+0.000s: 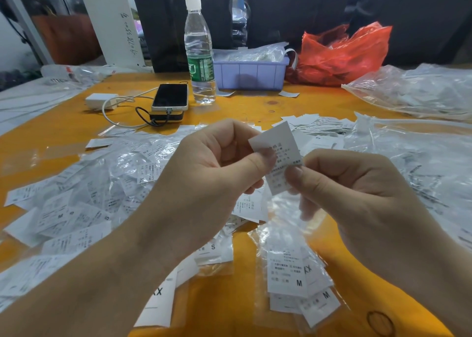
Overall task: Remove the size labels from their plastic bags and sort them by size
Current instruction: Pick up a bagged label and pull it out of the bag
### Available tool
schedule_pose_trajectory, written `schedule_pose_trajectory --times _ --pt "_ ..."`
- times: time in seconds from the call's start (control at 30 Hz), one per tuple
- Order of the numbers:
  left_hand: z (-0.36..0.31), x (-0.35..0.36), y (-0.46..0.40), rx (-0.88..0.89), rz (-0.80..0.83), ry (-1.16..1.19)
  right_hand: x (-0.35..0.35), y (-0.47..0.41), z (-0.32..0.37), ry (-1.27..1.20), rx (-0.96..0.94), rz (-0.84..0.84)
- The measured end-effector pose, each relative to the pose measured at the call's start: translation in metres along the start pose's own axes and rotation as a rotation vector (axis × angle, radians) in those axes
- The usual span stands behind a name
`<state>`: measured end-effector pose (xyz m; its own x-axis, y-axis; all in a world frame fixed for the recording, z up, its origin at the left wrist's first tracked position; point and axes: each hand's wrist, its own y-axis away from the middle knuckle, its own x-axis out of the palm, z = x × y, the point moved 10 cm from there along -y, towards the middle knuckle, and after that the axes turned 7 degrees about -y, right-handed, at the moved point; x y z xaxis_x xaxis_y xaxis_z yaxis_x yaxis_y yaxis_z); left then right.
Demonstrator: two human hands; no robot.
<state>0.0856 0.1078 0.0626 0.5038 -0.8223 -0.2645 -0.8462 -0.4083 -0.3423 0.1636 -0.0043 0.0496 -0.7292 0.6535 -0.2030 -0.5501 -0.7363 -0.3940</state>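
Head view, mid-frame: left hand (pixel 219 165) and right hand (pixel 357 188) both pinch one label (pixel 277 155) half out of its bag (pixel 288 209), loose labels (pixel 314 126) beyond, bagged heap (pixel 102 183) left still waiting.

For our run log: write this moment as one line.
left hand: pinches label | right hand: pinches label | stage: sorting

phone (pixel 170 96) left of bottle (pixel 199 53), bin (pixel 251 75) right
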Motion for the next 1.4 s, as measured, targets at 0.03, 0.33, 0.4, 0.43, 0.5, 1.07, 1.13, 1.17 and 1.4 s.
schedule_pose_trajectory --times 0.03,0.33,0.4,0.43,0.5,1.07,1.13,1.17,1.4 --pt "0.001 0.000 0.000 -0.003 0.004 -0.001 0.000 0.000 0.000 -0.003 0.000 -0.004" --pt "0.005 0.007 0.000 -0.042 0.087 -0.027 -0.004 -0.001 0.005 -0.001 -0.022 -0.034" --pt "0.008 0.007 0.000 -0.070 0.094 0.014 -0.006 -0.001 0.002 -0.025 -0.007 -0.048" --pt "0.010 0.006 0.000 -0.082 0.084 0.027 -0.007 -0.002 0.001 -0.038 0.004 -0.054" --pt "0.010 0.001 0.000 -0.072 0.041 0.014 -0.009 -0.003 -0.004 -0.079 0.033 -0.067" --pt "-0.001 0.021 0.006 0.038 0.191 -0.273 -0.002 -0.003 -0.012 -0.307 0.152 -0.005" --pt "-0.001 0.022 0.006 0.044 0.165 -0.254 0.001 -0.003 -0.013 -0.307 0.157 0.015" --pt "-0.001 0.021 0.006 0.043 0.154 -0.259 0.001 -0.002 -0.014 -0.298 0.164 0.023" --pt "-0.005 0.006 0.003 0.063 0.056 -0.418 -0.002 -0.004 -0.013 -0.318 0.162 -0.007"
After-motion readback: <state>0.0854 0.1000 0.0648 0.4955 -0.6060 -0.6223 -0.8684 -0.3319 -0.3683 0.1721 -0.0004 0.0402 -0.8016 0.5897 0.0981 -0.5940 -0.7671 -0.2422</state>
